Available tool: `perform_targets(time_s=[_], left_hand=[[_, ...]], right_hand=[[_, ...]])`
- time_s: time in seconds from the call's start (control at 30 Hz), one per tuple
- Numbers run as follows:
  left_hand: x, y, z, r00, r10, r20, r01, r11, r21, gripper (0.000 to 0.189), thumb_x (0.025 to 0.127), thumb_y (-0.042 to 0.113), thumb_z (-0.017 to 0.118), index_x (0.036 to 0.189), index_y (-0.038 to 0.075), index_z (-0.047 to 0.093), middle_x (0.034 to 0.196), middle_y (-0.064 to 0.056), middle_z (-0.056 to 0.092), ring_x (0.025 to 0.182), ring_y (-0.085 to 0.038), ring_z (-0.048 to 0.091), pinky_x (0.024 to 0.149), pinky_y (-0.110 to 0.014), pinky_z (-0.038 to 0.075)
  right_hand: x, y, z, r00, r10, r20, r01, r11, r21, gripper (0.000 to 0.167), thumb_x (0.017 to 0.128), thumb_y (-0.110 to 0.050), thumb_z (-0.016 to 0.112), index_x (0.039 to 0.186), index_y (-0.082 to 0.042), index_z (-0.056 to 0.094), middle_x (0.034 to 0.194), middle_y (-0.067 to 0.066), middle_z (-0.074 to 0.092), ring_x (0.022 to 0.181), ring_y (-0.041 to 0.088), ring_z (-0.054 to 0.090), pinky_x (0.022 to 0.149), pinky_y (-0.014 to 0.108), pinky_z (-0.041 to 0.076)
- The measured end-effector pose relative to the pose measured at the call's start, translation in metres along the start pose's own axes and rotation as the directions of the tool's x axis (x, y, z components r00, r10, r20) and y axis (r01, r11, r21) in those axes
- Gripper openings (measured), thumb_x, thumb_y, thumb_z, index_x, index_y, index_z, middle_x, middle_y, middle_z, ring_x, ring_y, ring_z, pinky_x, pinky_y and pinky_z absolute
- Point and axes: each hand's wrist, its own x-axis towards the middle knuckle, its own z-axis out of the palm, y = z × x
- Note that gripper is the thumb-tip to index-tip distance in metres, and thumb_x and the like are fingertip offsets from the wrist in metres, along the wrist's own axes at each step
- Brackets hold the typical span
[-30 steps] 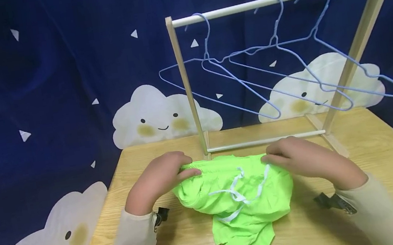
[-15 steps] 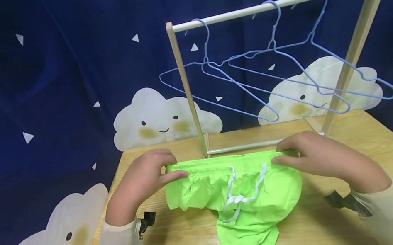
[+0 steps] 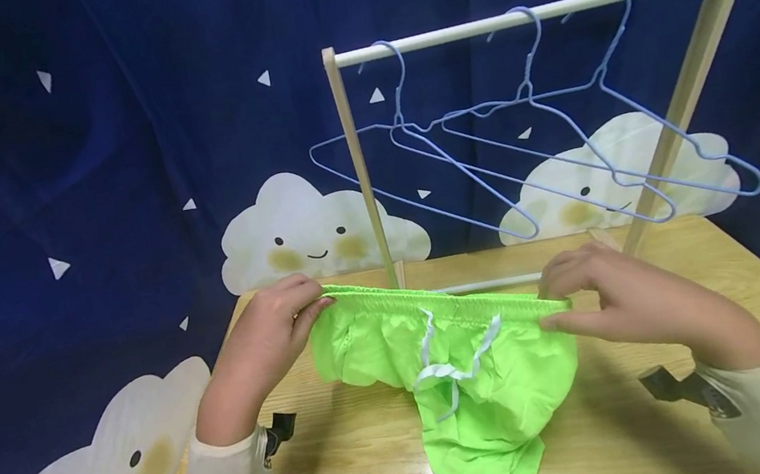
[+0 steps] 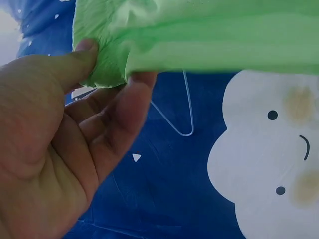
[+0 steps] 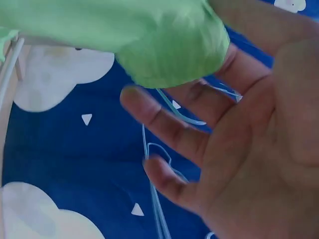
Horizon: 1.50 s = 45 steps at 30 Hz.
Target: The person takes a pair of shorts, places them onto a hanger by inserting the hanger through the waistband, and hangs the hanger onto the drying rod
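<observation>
Bright green drawstring shorts (image 3: 496,391) hang by their elastic waistband between my two hands, with a white cord (image 3: 446,372) at the front. My left hand (image 3: 260,343) pinches the waistband's left end, a little higher than the right end. In the left wrist view, the thumb (image 4: 85,50) lies over the green cloth. The right end of the waistband is held by my right hand (image 3: 622,300), thumb in front and fingers behind. From the right wrist, the cloth covers part of the thumb and upper fingers; the lower fingers (image 5: 164,127) are spread loosely. The lower shorts drape toward the table.
Behind the shorts stands a rack with a white top rail (image 3: 454,36) and wooden posts (image 3: 688,92). Three blue hangers (image 3: 464,160) hang from it. The wooden table (image 3: 352,451) lies below, and a dark blue curtain (image 3: 83,149) with clouds forms the backdrop.
My hands have moved apart, stretching the bunched waistband out wide. The left hand has since risen, tilting the waistband down to the right. More of the shorts has unfolded.
</observation>
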Motion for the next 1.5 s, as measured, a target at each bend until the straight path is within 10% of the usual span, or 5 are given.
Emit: perform_targets(time_s=[0.23,0.7,1.03,1.23,1.5], left_hand=[[-0.005,-0.004,-0.007,0.996,0.023,-0.09,-0.038,0.985,-0.168,0.018,0.098,-0.007,0.075,0.106,0.007,0.083,0.114,-0.006,0.078,0.078,-0.011,0.07,0.068,-0.023,0.06],[-0.007,0.009,-0.013,0.998,-0.014,-0.055,-0.001,0.965,-0.261,0.031,0.078,-0.007,0.057,0.072,0.021,0.07,0.087,0.011,0.068,0.073,-0.01,0.056,0.061,-0.027,0.049],[-0.005,0.012,-0.011,0.991,-0.112,-0.071,0.091,0.965,-0.247,0.034,0.078,-0.006,0.053,0.06,0.023,0.053,0.074,0.011,0.056,0.066,-0.012,0.046,0.057,-0.025,0.035],[-0.005,0.013,-0.008,0.964,-0.22,-0.149,0.167,0.938,-0.303,0.051,0.098,0.003,0.064,0.054,0.021,0.048,0.07,0.006,0.051,0.063,-0.014,0.042,0.059,-0.027,0.036],[-0.002,0.019,-0.001,0.953,-0.288,-0.094,0.249,0.921,-0.299,0.033,0.081,-0.007,0.052,0.074,0.016,0.076,0.081,0.005,0.067,0.064,-0.017,0.049,0.058,-0.029,0.042]], right_hand=[[-0.004,0.008,0.001,0.981,-0.191,-0.025,0.188,0.927,0.325,0.04,0.091,0.013,0.077,0.091,-0.027,0.071,0.083,-0.011,0.057,0.08,0.006,0.057,0.072,0.025,0.049],[0.003,-0.004,-0.001,0.918,-0.112,-0.38,0.144,0.988,0.058,0.047,0.071,0.014,0.089,0.099,-0.022,0.079,0.089,-0.011,0.071,0.085,0.004,0.063,0.085,0.016,0.049],[0.006,-0.01,-0.001,0.935,-0.222,-0.276,0.237,0.971,0.024,0.044,0.073,0.007,0.089,0.102,-0.021,0.071,0.097,-0.013,0.065,0.094,0.005,0.06,0.09,0.019,0.046],[0.007,-0.012,0.001,0.934,-0.217,-0.284,0.216,0.976,-0.034,0.038,0.079,0.003,0.087,0.096,-0.026,0.07,0.086,-0.02,0.059,0.083,0.001,0.055,0.081,0.021,0.044],[0.005,-0.026,0.004,0.992,-0.006,-0.13,0.001,0.999,-0.044,0.028,0.104,-0.005,0.069,0.098,-0.033,0.069,0.076,-0.025,0.052,0.065,-0.004,0.048,0.068,0.018,0.045]])
